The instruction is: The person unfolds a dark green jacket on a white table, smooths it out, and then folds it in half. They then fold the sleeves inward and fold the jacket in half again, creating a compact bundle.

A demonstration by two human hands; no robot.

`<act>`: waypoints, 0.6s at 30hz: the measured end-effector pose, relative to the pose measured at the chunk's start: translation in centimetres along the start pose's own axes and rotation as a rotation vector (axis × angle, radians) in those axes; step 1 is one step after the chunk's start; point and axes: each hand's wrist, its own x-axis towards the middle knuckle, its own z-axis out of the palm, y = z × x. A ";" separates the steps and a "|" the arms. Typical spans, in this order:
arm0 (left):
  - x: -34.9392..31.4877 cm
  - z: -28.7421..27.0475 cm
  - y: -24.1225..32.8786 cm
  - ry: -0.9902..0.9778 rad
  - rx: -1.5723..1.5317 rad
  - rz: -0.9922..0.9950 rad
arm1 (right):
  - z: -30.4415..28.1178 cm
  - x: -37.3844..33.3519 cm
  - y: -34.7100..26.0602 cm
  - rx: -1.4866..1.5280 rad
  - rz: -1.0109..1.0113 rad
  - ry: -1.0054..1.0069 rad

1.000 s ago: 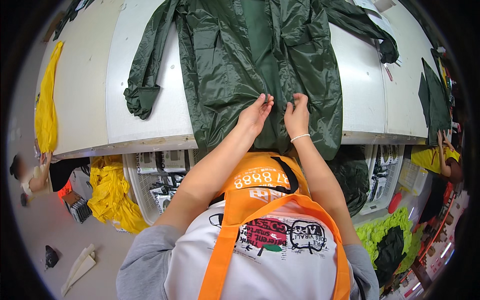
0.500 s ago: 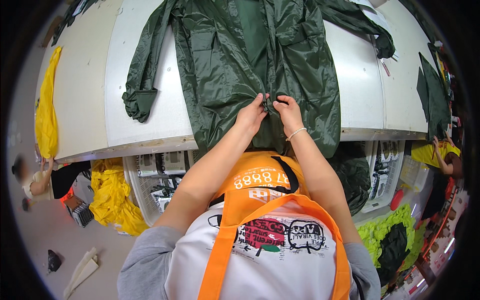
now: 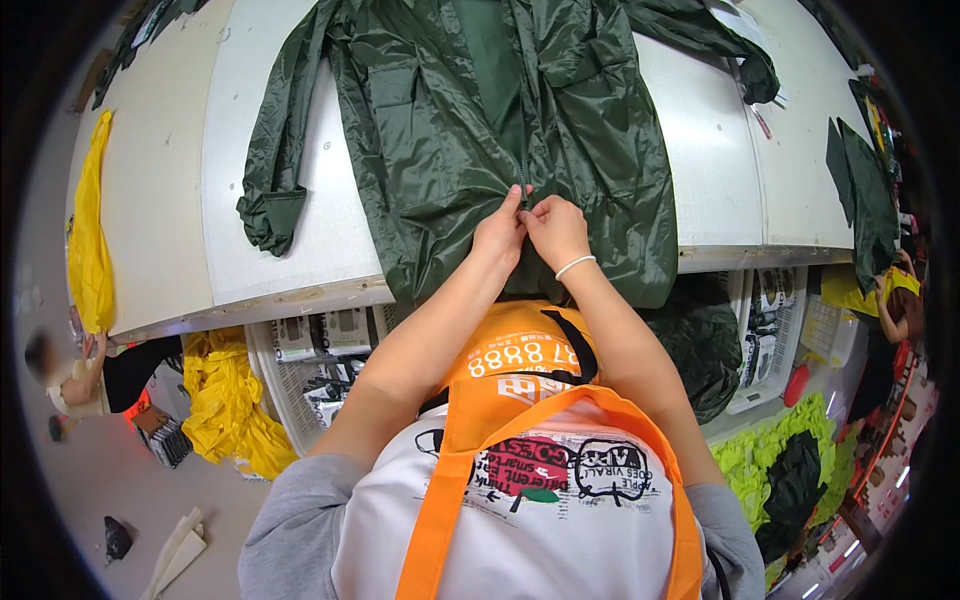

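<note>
A shiny dark green jacket [image 3: 420,150] lies front up on the table, its front partly open and its lower part draped over the near edge. Its zipper [image 3: 523,165] runs down the middle to where both hands meet. My left hand [image 3: 498,235] is closed on the left side of the zipper's lower end, thumb on top. Right beside it, my right hand [image 3: 558,235] pinches the other side, its fingertips touching those of the left. The zipper's end is hidden between the fingers.
The light table [image 3: 270,265] has a bent-looking near edge. Below it stand white baskets of packets, left [image 3: 275,385] and right [image 3: 775,375]. Yellow cloth [image 3: 225,410] and lime cloth [image 3: 800,450] are heaped beside them. Other people work at the far left and far right.
My right hand has moved left and its fingers have curled in against my left fingertips. My left hand stays on the zipper. The view has shifted slightly.
</note>
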 end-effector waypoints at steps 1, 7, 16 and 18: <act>-0.2 0.2 0.1 0.010 0.000 0.030 | -0.2 0.3 0.3 0.199 0.129 -0.104; 0.4 -0.9 -0.1 0.026 -0.019 0.032 | 0.0 -0.3 1.7 1.133 0.626 -0.275; -0.5 -2.8 -0.1 -0.060 -0.013 0.069 | 1.1 -0.9 1.4 1.305 0.626 -0.234; -1.0 -2.9 -0.1 -0.072 0.010 0.057 | 1.0 -1.1 1.1 1.303 0.624 -0.194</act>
